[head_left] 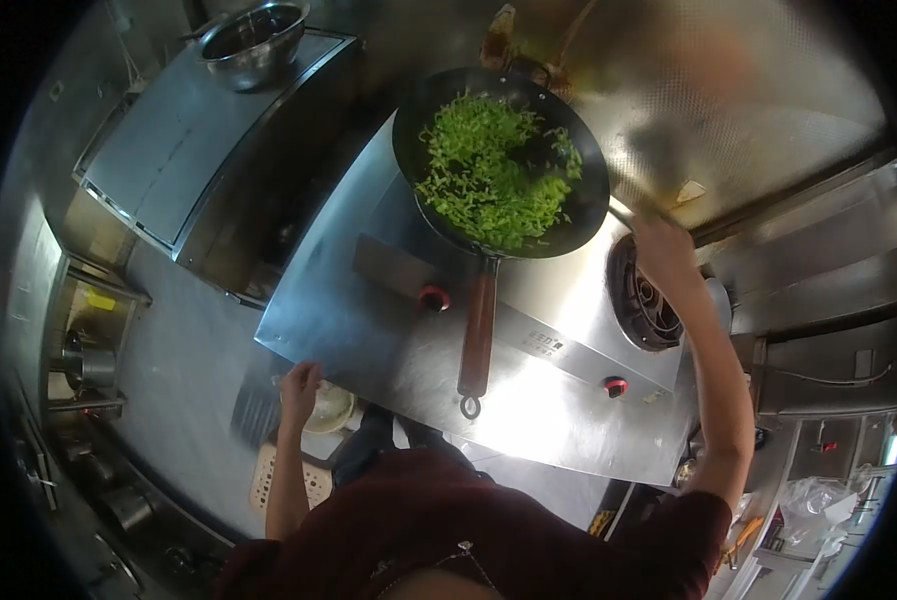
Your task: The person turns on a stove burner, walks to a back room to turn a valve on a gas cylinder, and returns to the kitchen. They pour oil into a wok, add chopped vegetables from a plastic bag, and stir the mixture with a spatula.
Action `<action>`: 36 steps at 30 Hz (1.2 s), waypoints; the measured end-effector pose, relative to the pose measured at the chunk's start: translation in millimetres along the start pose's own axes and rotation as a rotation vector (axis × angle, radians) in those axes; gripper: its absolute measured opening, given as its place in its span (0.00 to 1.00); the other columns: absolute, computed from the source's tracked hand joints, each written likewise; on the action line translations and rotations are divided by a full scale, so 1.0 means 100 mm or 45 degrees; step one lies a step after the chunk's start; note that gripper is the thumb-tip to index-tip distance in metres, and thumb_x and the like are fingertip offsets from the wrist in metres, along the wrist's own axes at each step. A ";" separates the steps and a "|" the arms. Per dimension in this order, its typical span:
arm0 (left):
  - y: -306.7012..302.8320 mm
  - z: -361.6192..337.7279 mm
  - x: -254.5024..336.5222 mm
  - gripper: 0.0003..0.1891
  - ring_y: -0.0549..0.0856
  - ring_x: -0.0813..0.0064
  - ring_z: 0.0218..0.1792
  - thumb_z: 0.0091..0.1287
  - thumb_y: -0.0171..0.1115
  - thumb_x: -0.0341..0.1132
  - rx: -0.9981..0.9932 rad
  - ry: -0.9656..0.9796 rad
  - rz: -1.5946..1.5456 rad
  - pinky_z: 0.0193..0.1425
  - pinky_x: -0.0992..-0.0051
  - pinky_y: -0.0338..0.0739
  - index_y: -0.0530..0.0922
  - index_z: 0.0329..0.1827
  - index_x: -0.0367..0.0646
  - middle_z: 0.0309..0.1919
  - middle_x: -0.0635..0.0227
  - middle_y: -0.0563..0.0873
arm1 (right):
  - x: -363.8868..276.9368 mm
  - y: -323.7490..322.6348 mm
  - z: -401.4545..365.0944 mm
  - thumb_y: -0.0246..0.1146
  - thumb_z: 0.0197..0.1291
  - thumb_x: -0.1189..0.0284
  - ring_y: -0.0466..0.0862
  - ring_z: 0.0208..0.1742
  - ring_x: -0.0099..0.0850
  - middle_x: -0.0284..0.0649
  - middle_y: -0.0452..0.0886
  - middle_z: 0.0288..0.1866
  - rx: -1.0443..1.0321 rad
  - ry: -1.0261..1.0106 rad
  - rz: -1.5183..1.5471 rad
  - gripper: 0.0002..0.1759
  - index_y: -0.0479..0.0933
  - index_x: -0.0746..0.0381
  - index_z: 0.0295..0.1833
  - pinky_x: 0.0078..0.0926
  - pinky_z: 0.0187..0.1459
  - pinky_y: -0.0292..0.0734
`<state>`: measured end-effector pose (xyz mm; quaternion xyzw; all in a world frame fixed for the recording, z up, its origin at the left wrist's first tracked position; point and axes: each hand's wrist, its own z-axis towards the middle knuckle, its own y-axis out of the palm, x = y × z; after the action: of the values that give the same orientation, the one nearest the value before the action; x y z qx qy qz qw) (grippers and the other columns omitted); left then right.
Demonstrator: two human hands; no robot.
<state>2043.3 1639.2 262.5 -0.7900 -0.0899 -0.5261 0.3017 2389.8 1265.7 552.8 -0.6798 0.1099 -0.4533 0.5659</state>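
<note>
A dark wok [594, 215] with a long wooden handle [477, 330] sits on the steel stove, holding finely cut green vegetables [489, 170] spread over its bottom. Beside the wok's right rim, my right hand [666, 248] is closed round a utensil with a thin pale handle [619, 207]. That handle points toward the wok; its working end is hidden or blurred among the greens. My left hand [302, 382] hangs near the stove's front left edge, away from the wok, with its fingers curled in and nothing visible in them.
Right of the wok is a second burner [649, 300]. Two red knobs [435, 298] [617, 386] are on the stove's front. A metal bowl [254, 45] stands on the steel counter [169, 160] at the left. Below my left hand is a pale round container [331, 408].
</note>
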 end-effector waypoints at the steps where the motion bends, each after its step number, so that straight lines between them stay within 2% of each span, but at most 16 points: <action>1: -0.02 -0.03 -0.01 0.10 0.79 0.78 0.27 0.62 0.52 0.31 -0.007 0.001 0.043 0.32 0.79 0.73 0.76 0.38 0.33 0.25 0.64 0.81 | -0.01 -0.26 -0.18 0.54 0.50 0.74 0.81 0.29 0.39 0.44 0.77 0.27 -0.071 0.005 0.060 0.11 0.73 0.59 0.41 0.33 0.30 0.76; 5: 0.01 0.05 0.01 0.10 0.79 0.78 0.27 0.62 0.52 0.32 -0.038 -0.001 0.014 0.32 0.79 0.72 0.76 0.38 0.33 0.25 0.64 0.80 | -0.23 -0.83 -0.38 0.57 0.49 0.73 0.79 0.32 0.40 0.41 0.76 0.31 -0.313 0.043 0.125 0.14 0.71 0.54 0.45 0.37 0.33 0.75; 6: 0.03 0.10 0.03 0.10 0.79 0.78 0.27 0.62 0.52 0.32 -0.048 0.008 0.022 0.32 0.79 0.72 0.76 0.38 0.33 0.25 0.64 0.80 | -0.24 -0.55 -0.31 0.56 0.50 0.73 0.79 0.31 0.40 0.41 0.76 0.31 -0.129 -0.023 0.153 0.13 0.71 0.55 0.44 0.37 0.32 0.75; 7: 0.08 0.16 0.06 0.10 0.79 0.78 0.27 0.62 0.52 0.33 -0.081 0.057 0.114 0.32 0.78 0.72 0.76 0.38 0.33 0.25 0.64 0.80 | -0.24 -0.32 -0.16 0.54 0.51 0.74 0.79 0.31 0.40 0.41 0.76 0.30 -0.058 -0.041 0.164 0.13 0.72 0.55 0.46 0.37 0.31 0.75; 8: 0.12 0.21 0.10 0.11 0.79 0.77 0.27 0.62 0.52 0.34 -0.111 0.105 0.207 0.32 0.77 0.72 0.76 0.38 0.33 0.26 0.63 0.80 | -0.30 -0.26 0.02 0.53 0.50 0.75 0.81 0.29 0.38 0.44 0.76 0.29 0.002 -0.006 0.079 0.09 0.73 0.60 0.39 0.33 0.30 0.76; 9: 0.16 0.23 0.18 0.11 0.79 0.77 0.27 0.62 0.52 0.34 -0.114 0.113 0.213 0.32 0.77 0.72 0.76 0.38 0.33 0.26 0.63 0.80 | -0.26 -0.06 0.20 0.52 0.50 0.76 0.81 0.30 0.38 0.44 0.76 0.30 0.008 0.042 0.060 0.09 0.72 0.60 0.39 0.34 0.30 0.76; 12: 0.20 0.26 0.32 0.12 0.80 0.74 0.27 0.62 0.53 0.36 -0.147 0.122 -0.005 0.33 0.75 0.72 0.76 0.38 0.34 0.25 0.61 0.81 | -0.15 0.30 0.56 0.54 0.48 0.77 0.81 0.32 0.40 0.45 0.77 0.31 0.142 0.153 0.217 0.10 0.72 0.61 0.39 0.32 0.31 0.76; 16: 0.23 0.20 0.23 0.13 0.80 0.71 0.26 0.61 0.53 0.38 -0.138 0.186 0.134 0.33 0.73 0.72 0.76 0.37 0.35 0.23 0.59 0.80 | -0.43 0.29 0.62 0.53 0.48 0.77 0.80 0.35 0.42 0.47 0.77 0.32 0.031 0.146 0.291 0.11 0.72 0.63 0.40 0.34 0.35 0.76; 18: 0.22 0.19 0.22 0.12 0.80 0.71 0.26 0.61 0.53 0.38 -0.153 0.181 0.166 0.32 0.73 0.72 0.76 0.36 0.36 0.22 0.58 0.80 | -0.48 0.13 0.40 0.53 0.47 0.78 0.80 0.36 0.41 0.46 0.77 0.32 -0.085 0.091 0.365 0.13 0.73 0.61 0.41 0.37 0.38 0.75; 21: 0.23 0.20 0.17 0.12 0.80 0.71 0.26 0.61 0.54 0.37 -0.145 0.188 0.205 0.32 0.74 0.72 0.76 0.37 0.35 0.23 0.57 0.80 | -0.08 -0.30 -0.08 0.56 0.50 0.71 0.79 0.34 0.41 0.44 0.77 0.33 -0.222 0.050 0.144 0.17 0.72 0.52 0.48 0.37 0.35 0.74; 24: 0.20 0.18 0.13 0.12 0.80 0.69 0.26 0.60 0.54 0.37 -0.159 0.213 0.213 0.32 0.73 0.72 0.76 0.37 0.35 0.23 0.56 0.80 | 0.12 -0.97 -0.45 0.57 0.50 0.72 0.79 0.34 0.40 0.41 0.76 0.34 -0.305 0.121 0.096 0.17 0.72 0.51 0.49 0.35 0.37 0.74; 27: 0.19 0.23 0.15 0.12 0.80 0.68 0.25 0.60 0.54 0.37 -0.126 0.232 0.171 0.32 0.73 0.71 0.76 0.38 0.36 0.23 0.56 0.79 | -0.03 -1.00 -0.48 0.56 0.50 0.72 0.80 0.34 0.39 0.41 0.76 0.34 -0.330 0.042 0.054 0.17 0.72 0.51 0.48 0.35 0.36 0.74; 30: 0.24 0.24 0.06 0.12 0.80 0.66 0.26 0.60 0.54 0.36 -0.121 0.230 0.144 0.31 0.72 0.71 0.76 0.38 0.36 0.23 0.56 0.80 | -0.25 -0.48 -0.11 0.52 0.53 0.72 0.80 0.32 0.39 0.41 0.77 0.31 -0.070 -0.005 0.010 0.13 0.73 0.54 0.46 0.35 0.32 0.75; 31: 0.26 0.25 0.06 0.12 0.80 0.67 0.26 0.60 0.54 0.36 -0.131 0.220 0.141 0.32 0.72 0.71 0.76 0.38 0.36 0.23 0.56 0.80 | -0.28 -0.33 0.11 0.54 0.48 0.75 0.81 0.32 0.39 0.42 0.78 0.30 -0.079 0.082 0.044 0.12 0.74 0.58 0.41 0.34 0.33 0.76; 32: 0.26 0.24 0.07 0.12 0.80 0.67 0.26 0.60 0.53 0.36 -0.140 0.211 0.142 0.32 0.72 0.71 0.76 0.38 0.35 0.23 0.56 0.80 | -0.23 -0.07 0.29 0.52 0.49 0.76 0.81 0.33 0.40 0.43 0.78 0.31 -0.040 0.168 0.112 0.10 0.74 0.59 0.39 0.36 0.34 0.76; 36: 0.24 0.16 0.17 0.11 0.80 0.68 0.26 0.61 0.53 0.36 -0.155 0.200 0.162 0.32 0.72 0.71 0.76 0.38 0.35 0.23 0.57 0.80 | -0.27 0.18 0.68 0.51 0.50 0.76 0.80 0.34 0.42 0.45 0.78 0.31 0.112 0.219 0.273 0.09 0.73 0.60 0.37 0.38 0.34 0.75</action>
<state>2074.0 1626.2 264.4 -0.7674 0.0165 -0.5706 0.2921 2431.4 1323.4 527.5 -0.5974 0.2100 -0.4512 0.6289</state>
